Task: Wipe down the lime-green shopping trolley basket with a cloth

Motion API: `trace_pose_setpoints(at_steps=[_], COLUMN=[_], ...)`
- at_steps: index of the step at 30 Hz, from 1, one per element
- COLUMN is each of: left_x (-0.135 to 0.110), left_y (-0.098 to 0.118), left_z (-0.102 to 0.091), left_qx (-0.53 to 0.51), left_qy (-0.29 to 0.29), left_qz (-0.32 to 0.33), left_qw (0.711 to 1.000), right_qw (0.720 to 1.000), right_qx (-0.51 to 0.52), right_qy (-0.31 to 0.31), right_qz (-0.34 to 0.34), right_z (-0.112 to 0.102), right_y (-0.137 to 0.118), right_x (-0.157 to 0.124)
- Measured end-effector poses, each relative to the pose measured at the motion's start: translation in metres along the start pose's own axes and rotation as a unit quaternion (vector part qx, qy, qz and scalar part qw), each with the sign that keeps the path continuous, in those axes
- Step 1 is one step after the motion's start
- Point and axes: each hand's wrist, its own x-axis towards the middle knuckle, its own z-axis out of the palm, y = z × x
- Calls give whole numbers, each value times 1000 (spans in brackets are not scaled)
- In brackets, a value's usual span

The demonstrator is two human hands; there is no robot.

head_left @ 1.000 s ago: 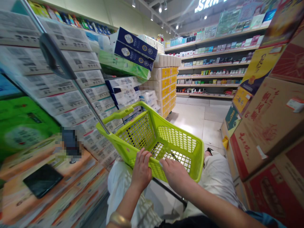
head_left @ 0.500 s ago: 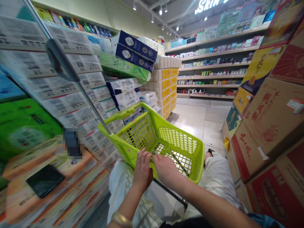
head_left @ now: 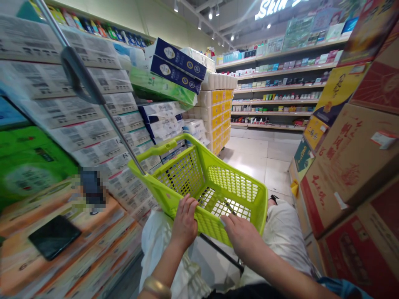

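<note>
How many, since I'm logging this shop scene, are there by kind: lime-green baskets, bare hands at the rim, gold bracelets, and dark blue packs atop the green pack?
Lime-green basket: 1
Hands (left hand, right hand): 2
Gold bracelet: 1
Dark blue packs atop the green pack: 2
Total: 6

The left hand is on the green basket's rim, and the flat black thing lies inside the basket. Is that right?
Not quite: the head view shows the flat black thing lying on the orange packs, outside the basket. The left hand is on the green rim.
</note>
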Motion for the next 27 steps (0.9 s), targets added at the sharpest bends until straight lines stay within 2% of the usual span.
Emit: trace_pose_setpoints(at_steps=[3, 7, 10, 13, 16, 23, 27], left_x=[0, 0, -1, -2, -2, -1, 0], left_y=[2, 1, -2, -6, -7, -2, 4], left_z=[1, 4, 6, 6, 3, 1, 3], left_qx=[4, 12, 20, 21, 15, 7, 6], left_qy=[2, 0, 1, 6, 4, -7, 0], left_qz=[-10, -12, -9, -7, -4, -6, -26], left_qw=[1000, 1000, 1000, 1000, 1000, 1000, 1000], right_qw=[1000, 999, 999, 997, 997, 1000, 999], right_qx=[-4, -5, -1, 11, 21, 13, -1], right_qy=[0, 17, 29, 50, 57, 25, 2], right_qz=[-2, -30, -44, -52, -52, 5, 36], right_z=[-8, -19, -19, -15, -11, 2, -1], right_y=[-10, -33, -49, -55, -47, -12, -12], right_x=[6, 34, 58, 67, 56, -2, -7])
